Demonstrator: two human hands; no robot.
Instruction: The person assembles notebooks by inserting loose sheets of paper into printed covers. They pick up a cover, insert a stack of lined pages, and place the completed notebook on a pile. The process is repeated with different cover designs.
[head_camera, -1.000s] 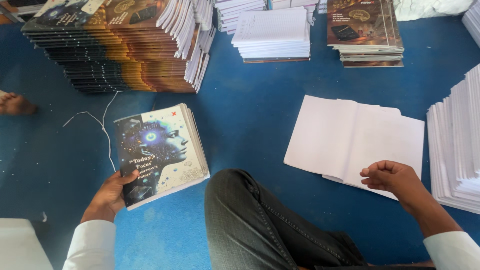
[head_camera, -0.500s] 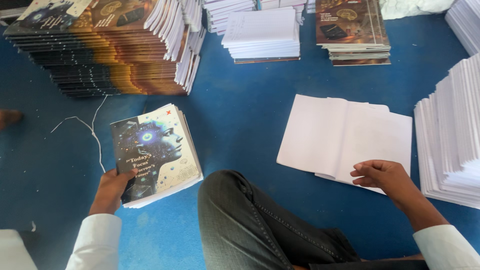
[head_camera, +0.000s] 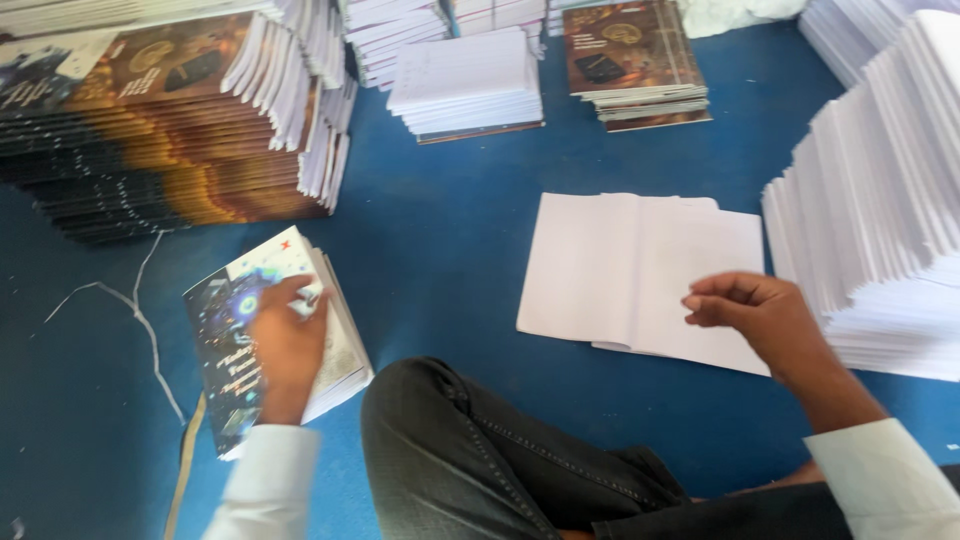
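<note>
Left hand (head_camera: 285, 345) lies flat, fingers spread, on 1 dark-covered book (head_camera: 270, 340), gripping nothing; right hand (head_camera: 755, 315), loosely curled and empty, rests on white sheets (head_camera: 620, 265). Press unevenly and your book could skid.

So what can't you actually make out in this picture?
- Head view: the left hand covers the middle of the top book and is motion-blurred, so its grip is unclear.
- The right hand is curled over the white sheets; whether it pinches a page is hidden.
- The white stack is cut off by the right edge.
- The leaning books run off the left edge.
</note>
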